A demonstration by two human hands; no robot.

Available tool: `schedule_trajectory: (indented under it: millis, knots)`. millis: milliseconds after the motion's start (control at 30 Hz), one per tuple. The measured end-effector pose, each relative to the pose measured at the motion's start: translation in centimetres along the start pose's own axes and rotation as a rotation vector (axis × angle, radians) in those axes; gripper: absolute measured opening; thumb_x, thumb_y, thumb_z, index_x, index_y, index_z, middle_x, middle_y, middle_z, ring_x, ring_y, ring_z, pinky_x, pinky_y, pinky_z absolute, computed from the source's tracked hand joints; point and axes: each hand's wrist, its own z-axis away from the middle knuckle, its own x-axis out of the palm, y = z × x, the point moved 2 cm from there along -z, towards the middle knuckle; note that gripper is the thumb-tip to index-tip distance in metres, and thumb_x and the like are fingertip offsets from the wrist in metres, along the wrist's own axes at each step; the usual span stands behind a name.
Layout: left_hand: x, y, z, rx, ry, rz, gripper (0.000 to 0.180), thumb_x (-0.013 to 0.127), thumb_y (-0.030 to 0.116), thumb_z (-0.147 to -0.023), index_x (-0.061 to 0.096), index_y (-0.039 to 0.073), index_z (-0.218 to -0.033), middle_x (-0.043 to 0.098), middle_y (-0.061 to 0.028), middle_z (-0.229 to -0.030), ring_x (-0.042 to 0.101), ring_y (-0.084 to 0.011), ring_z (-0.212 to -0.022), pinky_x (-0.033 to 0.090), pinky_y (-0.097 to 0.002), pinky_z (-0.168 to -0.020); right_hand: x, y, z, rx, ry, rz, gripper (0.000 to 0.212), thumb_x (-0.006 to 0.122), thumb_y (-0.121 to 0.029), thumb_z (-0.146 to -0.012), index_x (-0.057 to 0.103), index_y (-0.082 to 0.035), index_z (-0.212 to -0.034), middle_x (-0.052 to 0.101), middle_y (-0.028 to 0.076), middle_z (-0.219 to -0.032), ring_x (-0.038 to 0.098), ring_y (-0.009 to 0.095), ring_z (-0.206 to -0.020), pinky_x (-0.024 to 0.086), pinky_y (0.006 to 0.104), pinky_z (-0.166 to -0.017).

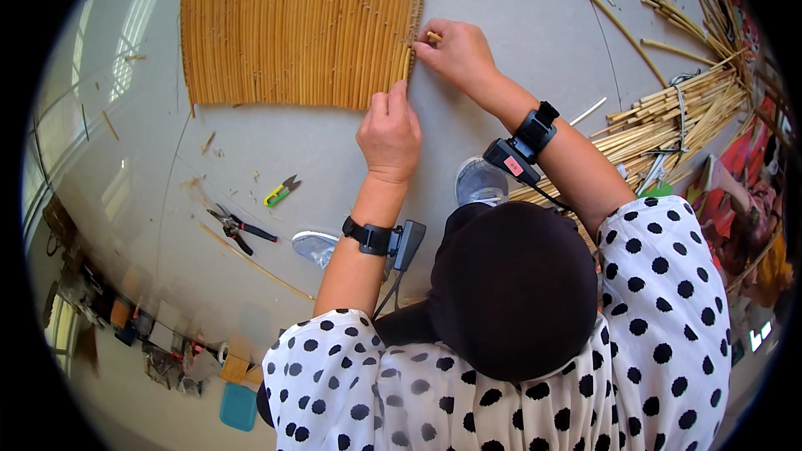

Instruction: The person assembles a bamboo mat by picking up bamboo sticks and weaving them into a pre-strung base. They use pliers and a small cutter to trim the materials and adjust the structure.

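Cane mat [301, 25] at 10 o'clock, slats [251, 58] running 12–6; left hand [391, 135] nearer 6 o'clock end, pinching edge slat [406, 65]; right hand [458, 52] at 3, gripping stub [433, 36].

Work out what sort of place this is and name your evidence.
Probably a handicraft workspace: a mat of parallel sticks, thread snips and a tied bundle of sticks lie on the floor.

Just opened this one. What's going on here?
A person's left hand appears to pinch a yellow stick at the right edge of a mat of slender sticks. The right hand, beside that edge, holds a short stick end. Snips and pliers lie on the floor; bundled sticks lie to the right.
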Motion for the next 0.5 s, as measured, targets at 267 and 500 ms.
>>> schedule_trajectory:
  millis: [267, 500]
  knots:
    - [-0.2, -0.1, 0.1, -0.011, -0.001, 0.012, 0.032, 0.064, 0.006, -0.078, 0.061, 0.009, -0.11, 0.057, -0.0079, -0.085, 0.061, -0.0274, -0.067, 0.051, -0.0373, -0.059, -0.8, -1.0, 0.6, -0.057, 0.051, 0.094, 0.022, 0.07, -0.031, -0.076, 0.067, -0.013, -0.089, 0.066, 0.011, -0.068, 0.065, 0.029, -0.065, 0.052, 0.0396, -0.06]
    - [-0.2, 0.0, -0.1, -0.01, -0.008, 0.014, 0.033, 0.064, 0.007, -0.079, 0.06, 0.01, -0.111, 0.057, -0.0082, -0.085, 0.061, -0.0282, -0.068, 0.051, -0.0378, -0.059, -0.4, -0.6, 0.3, -0.05, 0.044, 0.105, 0.022, 0.072, -0.032, -0.076, 0.069, -0.011, -0.082, 0.066, 0.009, -0.066, 0.063, 0.025, -0.059, 0.051, 0.0349, -0.057]
